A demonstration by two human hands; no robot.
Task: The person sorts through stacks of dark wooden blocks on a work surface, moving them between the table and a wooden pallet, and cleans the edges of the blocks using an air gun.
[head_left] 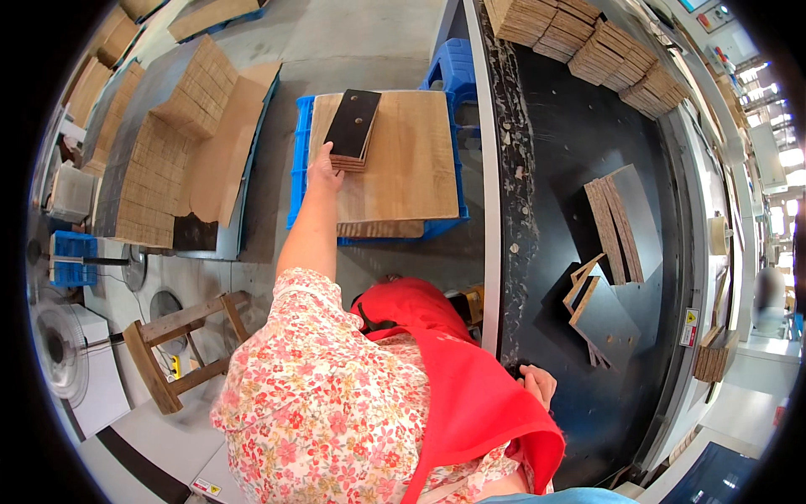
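My left hand (pixel 324 170) reaches forward and grips the near left corner of a small stack of dark-faced wooden boards (pixel 353 123). The top board has two round marks, and the stack's edges show bare brown wood. It rests on a broad wood-grain panel (pixel 411 160) lying on a blue plastic pallet (pixel 299 172). My right hand (pixel 538 385) is at the near left edge of the black worktable (pixel 554 218), its fingers curled in. Something small and black shows beside its fingertips; what the hand holds is too hidden to name.
On the black table lie loose grey boards (pixel 635 218) and a few tilted boards (pixel 609 323). Board stacks (pixel 617 50) line its far end. A tall stack of boards (pixel 151 176) stands left, near a wooden stool (pixel 180 336) and a fan (pixel 60 353). A blue plastic stool (pixel 457 67) stands beyond.
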